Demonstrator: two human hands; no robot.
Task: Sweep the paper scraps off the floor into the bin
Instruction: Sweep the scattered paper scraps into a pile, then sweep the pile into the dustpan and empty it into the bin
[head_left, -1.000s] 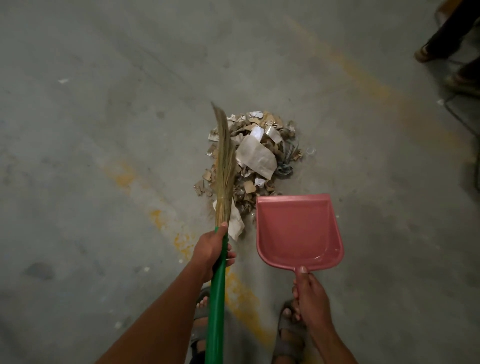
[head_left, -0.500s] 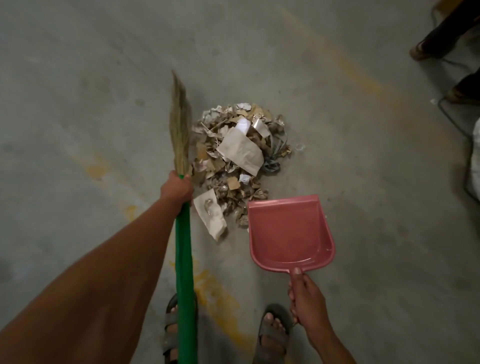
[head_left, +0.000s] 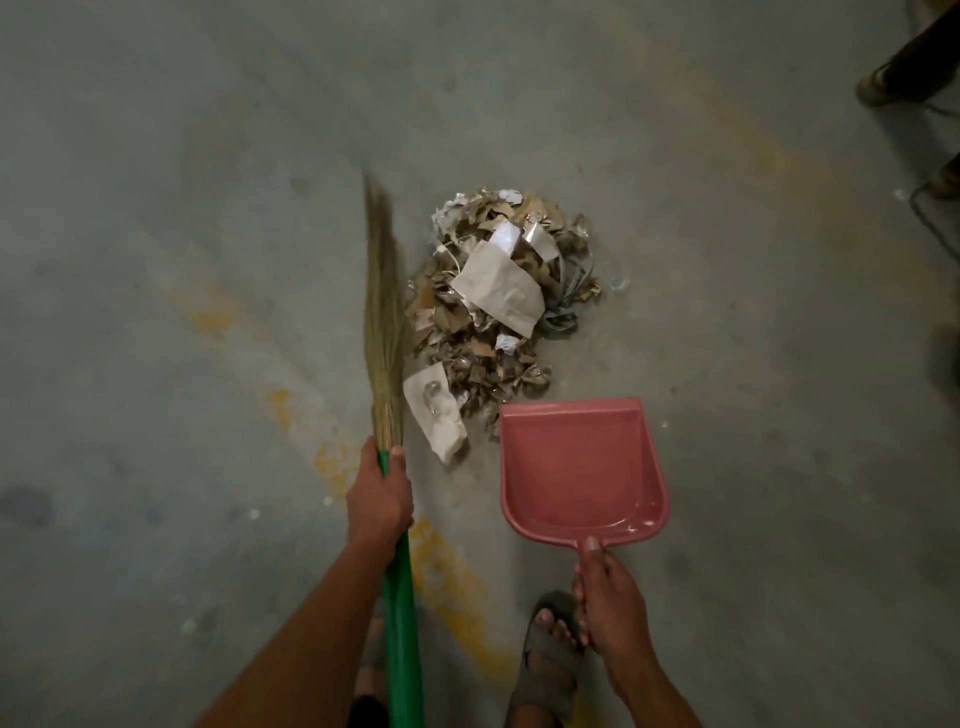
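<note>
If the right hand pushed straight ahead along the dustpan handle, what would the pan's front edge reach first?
Most likely the near edge of the scrap pile: the right hand holds the pink dustpan with its lip just short of the scraps. Whether the lip rests on the floor is unclear.

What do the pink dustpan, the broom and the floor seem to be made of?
Pink dustpan: probably moulded plastic; smooth, with a slight sheen near its back wall.
Broom: head of dry, straw-coloured grass-like fibres; green handle looks like glossy plastic or a plastic sleeve.
Floor: likely bare concrete; grey, matte, with worn yellow paint marks.
</note>
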